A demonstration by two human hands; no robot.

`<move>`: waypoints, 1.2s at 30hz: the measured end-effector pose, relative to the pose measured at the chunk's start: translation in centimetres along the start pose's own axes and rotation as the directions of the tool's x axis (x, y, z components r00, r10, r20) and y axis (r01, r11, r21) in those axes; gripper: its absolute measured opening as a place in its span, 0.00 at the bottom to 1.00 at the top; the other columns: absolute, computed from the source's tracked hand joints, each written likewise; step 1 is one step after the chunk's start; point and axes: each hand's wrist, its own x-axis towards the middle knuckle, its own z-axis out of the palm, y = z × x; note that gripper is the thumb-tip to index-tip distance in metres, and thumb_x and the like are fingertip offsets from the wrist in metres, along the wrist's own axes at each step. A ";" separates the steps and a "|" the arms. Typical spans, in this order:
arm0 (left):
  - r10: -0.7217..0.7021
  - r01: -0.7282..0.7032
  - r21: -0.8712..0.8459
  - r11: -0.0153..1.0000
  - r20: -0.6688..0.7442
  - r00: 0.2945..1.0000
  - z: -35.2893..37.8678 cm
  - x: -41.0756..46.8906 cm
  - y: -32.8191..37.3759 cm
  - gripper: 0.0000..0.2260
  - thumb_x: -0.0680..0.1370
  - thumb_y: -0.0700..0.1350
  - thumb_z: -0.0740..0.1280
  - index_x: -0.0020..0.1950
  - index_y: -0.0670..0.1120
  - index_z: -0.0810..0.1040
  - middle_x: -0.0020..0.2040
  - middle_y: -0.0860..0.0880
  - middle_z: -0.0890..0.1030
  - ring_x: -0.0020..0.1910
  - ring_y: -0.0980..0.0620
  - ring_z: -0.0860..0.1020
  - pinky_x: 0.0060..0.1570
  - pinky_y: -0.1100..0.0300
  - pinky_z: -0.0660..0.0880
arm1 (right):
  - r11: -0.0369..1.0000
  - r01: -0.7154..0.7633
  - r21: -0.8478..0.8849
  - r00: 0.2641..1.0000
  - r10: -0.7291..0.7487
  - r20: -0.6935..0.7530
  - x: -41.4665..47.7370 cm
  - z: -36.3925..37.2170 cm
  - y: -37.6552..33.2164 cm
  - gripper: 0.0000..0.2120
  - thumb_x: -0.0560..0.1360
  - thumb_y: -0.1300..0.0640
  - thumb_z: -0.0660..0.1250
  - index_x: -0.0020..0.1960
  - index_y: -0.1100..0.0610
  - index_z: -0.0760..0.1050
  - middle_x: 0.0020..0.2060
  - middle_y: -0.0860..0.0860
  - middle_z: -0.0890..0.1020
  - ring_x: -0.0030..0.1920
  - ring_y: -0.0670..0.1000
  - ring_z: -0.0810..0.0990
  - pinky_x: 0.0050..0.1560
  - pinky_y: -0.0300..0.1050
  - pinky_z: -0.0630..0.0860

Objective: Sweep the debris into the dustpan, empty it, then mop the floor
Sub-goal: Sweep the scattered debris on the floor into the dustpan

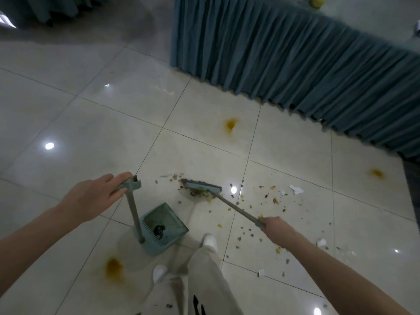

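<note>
Orange stain [113,268] marks the glossy tiled floor [68,123] at my left. My left hand [95,196] grips the top of the dustpan [163,226] handle; the pale green pan stands near my shoes with a little dark dirt inside. Just beyond it the broom [203,187] head presses on brown and yellow debris [268,201]. My right hand [276,228] is closed around the broom stick.

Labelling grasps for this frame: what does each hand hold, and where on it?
Left hand grips the top handle of the upright dustpan. Right hand grips the upper end of the broom stick, its head down on the floor.
</note>
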 end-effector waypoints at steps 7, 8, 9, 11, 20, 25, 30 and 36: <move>-0.152 0.152 0.020 0.988 0.011 0.988 1.5 -2.7 2.6 0.19 0.80 0.61 0.51 0.68 0.56 0.64 0.35 0.53 0.71 0.20 0.56 0.69 0.18 0.62 0.70 | 0.995 0.101 -0.026 0.991 -0.103 -0.090 5.9 -4.9 -2.8 0.10 0.82 0.55 0.55 0.56 0.51 0.74 0.36 0.48 0.75 0.32 0.47 0.73 0.28 0.40 0.68; -0.188 0.188 0.034 0.982 0.020 0.982 1.8 -2.9 3.2 0.21 0.79 0.62 0.48 0.69 0.56 0.63 0.37 0.53 0.72 0.22 0.56 0.70 0.20 0.61 0.72 | 0.992 0.123 -0.028 0.987 -0.125 -0.097 7.2 -5.6 -3.5 0.10 0.81 0.55 0.56 0.55 0.51 0.75 0.36 0.48 0.75 0.31 0.47 0.73 0.28 0.40 0.67; -0.222 0.221 0.042 0.974 0.031 0.974 2.1 -2.9 3.9 0.21 0.79 0.62 0.48 0.70 0.57 0.62 0.38 0.53 0.72 0.23 0.56 0.71 0.22 0.60 0.73 | 0.988 0.149 -0.032 0.983 -0.152 -0.101 8.6 -6.2 -4.2 0.09 0.81 0.56 0.56 0.55 0.52 0.75 0.36 0.48 0.74 0.31 0.47 0.73 0.27 0.40 0.67; -0.273 0.271 0.033 0.962 0.036 0.961 2.6 -3.1 5.1 0.22 0.78 0.61 0.47 0.70 0.58 0.61 0.40 0.53 0.74 0.24 0.55 0.72 0.23 0.59 0.75 | 0.979 0.201 -0.036 0.973 -0.204 -0.106 11.4 -7.5 -6.0 0.09 0.81 0.56 0.57 0.54 0.54 0.75 0.36 0.48 0.75 0.31 0.48 0.73 0.27 0.40 0.66; -0.499 0.496 -0.078 0.865 -0.022 0.866 4.5 -5.6 9.6 0.21 0.79 0.61 0.50 0.69 0.56 0.65 0.43 0.51 0.78 0.26 0.49 0.76 0.26 0.54 0.76 | 0.929 0.350 -0.120 0.930 -0.360 -0.072 19.9 -8.7 -13.8 0.08 0.82 0.57 0.56 0.52 0.57 0.74 0.33 0.49 0.71 0.29 0.48 0.70 0.25 0.40 0.62; -0.522 0.520 -0.048 0.853 -0.024 0.853 4.4 -6.3 10.8 0.24 0.77 0.61 0.49 0.69 0.55 0.66 0.45 0.51 0.79 0.25 0.48 0.75 0.25 0.57 0.75 | 0.905 0.326 -0.273 0.939 -0.343 -0.016 19.1 -5.6 -11.0 0.13 0.79 0.62 0.55 0.58 0.56 0.75 0.34 0.49 0.70 0.31 0.48 0.71 0.26 0.40 0.64; -0.500 0.500 0.002 0.866 0.007 0.866 4.7 -7.4 11.7 0.26 0.77 0.64 0.45 0.71 0.56 0.63 0.44 0.52 0.76 0.27 0.49 0.76 0.27 0.54 0.77 | 0.870 0.310 -0.383 0.937 -0.349 -0.033 15.1 -2.9 -2.7 0.15 0.81 0.62 0.53 0.64 0.52 0.69 0.35 0.48 0.69 0.34 0.50 0.74 0.29 0.42 0.67; -0.436 0.434 0.053 0.899 0.017 0.900 4.5 -10.1 14.8 0.26 0.77 0.61 0.46 0.73 0.54 0.63 0.46 0.51 0.76 0.24 0.53 0.72 0.23 0.59 0.72 | 0.855 0.244 -0.458 0.968 -0.245 0.056 8.8 2.5 7.2 0.17 0.81 0.58 0.53 0.67 0.46 0.67 0.34 0.46 0.71 0.30 0.45 0.71 0.28 0.39 0.70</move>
